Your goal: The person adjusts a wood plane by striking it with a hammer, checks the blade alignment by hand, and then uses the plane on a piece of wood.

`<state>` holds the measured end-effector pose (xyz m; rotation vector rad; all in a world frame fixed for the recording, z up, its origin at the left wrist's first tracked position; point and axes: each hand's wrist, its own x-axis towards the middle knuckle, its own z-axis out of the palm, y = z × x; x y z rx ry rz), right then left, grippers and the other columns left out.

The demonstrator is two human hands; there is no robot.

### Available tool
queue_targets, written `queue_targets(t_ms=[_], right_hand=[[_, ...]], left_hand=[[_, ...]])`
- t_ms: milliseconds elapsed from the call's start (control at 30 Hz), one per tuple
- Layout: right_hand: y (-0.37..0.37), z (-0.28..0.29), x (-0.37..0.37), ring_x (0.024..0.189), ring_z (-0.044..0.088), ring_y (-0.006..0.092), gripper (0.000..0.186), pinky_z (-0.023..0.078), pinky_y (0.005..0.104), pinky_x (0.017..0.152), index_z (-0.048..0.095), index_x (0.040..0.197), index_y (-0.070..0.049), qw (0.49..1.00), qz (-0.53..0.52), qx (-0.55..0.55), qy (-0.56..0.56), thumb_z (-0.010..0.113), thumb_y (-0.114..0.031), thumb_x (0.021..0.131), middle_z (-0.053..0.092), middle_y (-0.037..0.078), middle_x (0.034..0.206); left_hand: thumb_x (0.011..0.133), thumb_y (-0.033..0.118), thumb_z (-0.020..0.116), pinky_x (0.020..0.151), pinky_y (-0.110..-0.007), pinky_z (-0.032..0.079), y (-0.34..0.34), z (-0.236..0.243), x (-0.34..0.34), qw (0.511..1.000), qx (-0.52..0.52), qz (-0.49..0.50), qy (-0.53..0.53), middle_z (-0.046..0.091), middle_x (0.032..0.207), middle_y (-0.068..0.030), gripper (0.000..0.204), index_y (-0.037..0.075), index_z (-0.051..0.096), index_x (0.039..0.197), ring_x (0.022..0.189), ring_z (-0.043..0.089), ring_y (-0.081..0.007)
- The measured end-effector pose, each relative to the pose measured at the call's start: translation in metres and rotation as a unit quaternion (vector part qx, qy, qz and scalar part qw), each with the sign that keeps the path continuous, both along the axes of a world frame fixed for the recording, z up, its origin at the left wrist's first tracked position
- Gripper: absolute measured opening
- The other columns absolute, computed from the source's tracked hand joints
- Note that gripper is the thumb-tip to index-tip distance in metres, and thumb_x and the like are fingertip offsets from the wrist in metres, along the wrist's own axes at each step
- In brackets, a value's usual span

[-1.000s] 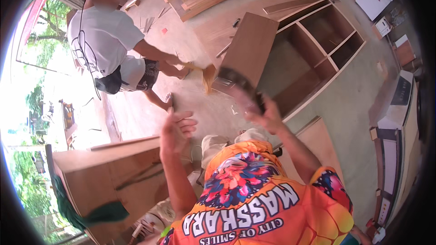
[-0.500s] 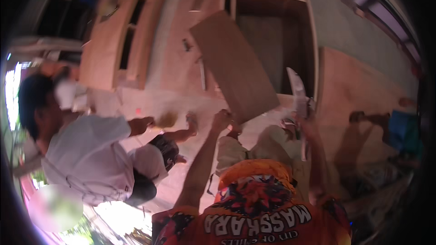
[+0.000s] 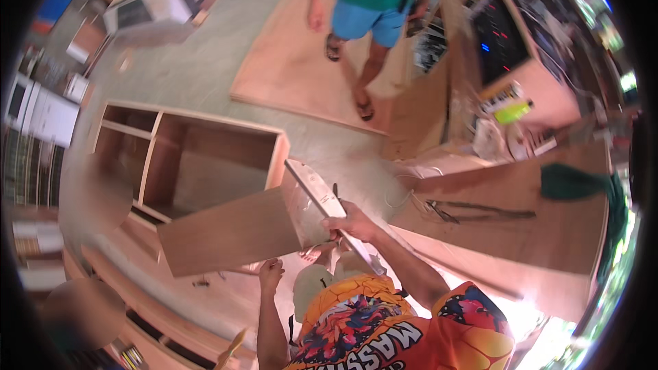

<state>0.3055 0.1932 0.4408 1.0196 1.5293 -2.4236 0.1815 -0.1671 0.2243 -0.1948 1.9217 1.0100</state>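
In my right hand (image 3: 353, 223) is a long flat metal bar (image 3: 321, 190), pale grey and slanting from upper left down to my lap; my fingers are wrapped around its middle. My left hand (image 3: 271, 275) is closed at the near edge of a brown wooden panel (image 3: 229, 233), with the fingertips partly hidden. The panel lies tilted against the near side of an open wooden cabinet frame (image 3: 279, 154), covering part of its front edge. The far end of the bar lies close to the cabinet's right corner.
Ahead, a person in a green shirt and blue shorts (image 3: 373, 24) stands on a large plywood sheet (image 3: 274, 75). To the right are a wooden board (image 3: 507, 233) with a dark green cloth (image 3: 576, 181) and a black panel with lights (image 3: 499, 38). Long wooden pieces (image 3: 137, 288) lie lower left.
The view has swung to the right, bringing the standing person and the right-hand board into sight. The metal bar now points up and left, while my left hand stays at the panel's edge.
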Motion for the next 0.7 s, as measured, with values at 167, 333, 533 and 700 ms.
queue_targets(t_ms=[167,333,533,700], right_hand=[[-0.015,0.0,0.03,0.072,0.07,0.0189,0.047,0.06,0.0356,0.066,0.055,0.122,0.002,0.994,-0.055,-0.083,0.05,0.079,-0.028,0.095,0.067,0.009,0.09],[-0.053,-0.036,0.051,0.071,0.067,0.021,0.036,0.056,0.0368,0.068,0.067,0.097,-0.003,0.996,-0.057,-0.057,0.037,0.064,-0.038,0.104,0.067,0.009,0.082],[-0.134,-0.018,0.073,0.063,0.068,0.0229,0.046,0.058,0.0364,0.055,0.059,0.106,0.0,0.989,-0.108,-0.029,0.094,0.072,-0.044,0.099,0.067,0.012,0.083],[-0.177,-0.011,0.03,0.065,0.065,0.0208,0.045,0.057,0.0355,0.056,0.059,0.109,-0.003,0.99,-0.068,-0.096,0.075,0.064,-0.048,0.105,0.065,0.01,0.086]], left_hand=[[0.1,0.025,0.071,0.079,-0.033,0.057,0.006,0.011,-0.006,0.996,0.054,0.066,-0.013,0.072,0.114,-0.0107,0.046,-0.001,0.064,0.137,0.097,0.073,-0.0198],[0.098,0.025,0.072,0.082,-0.037,0.061,-0.024,0.009,-0.024,0.997,0.056,-0.02,0.042,0.073,0.122,-0.017,0.044,0.0,0.065,0.133,0.102,0.073,-0.0218],[0.085,0.04,0.071,0.091,-0.048,0.059,-0.123,-0.031,-0.019,0.928,-0.031,-0.262,0.262,0.079,0.107,-0.0188,0.043,0.003,0.081,0.104,0.1,0.076,-0.0371],[0.09,0.046,0.065,0.09,-0.05,0.059,-0.214,-0.065,-0.038,0.94,-0.149,-0.276,0.133,0.075,0.112,-0.026,0.051,-0.002,0.079,0.102,0.104,0.073,-0.0403]])
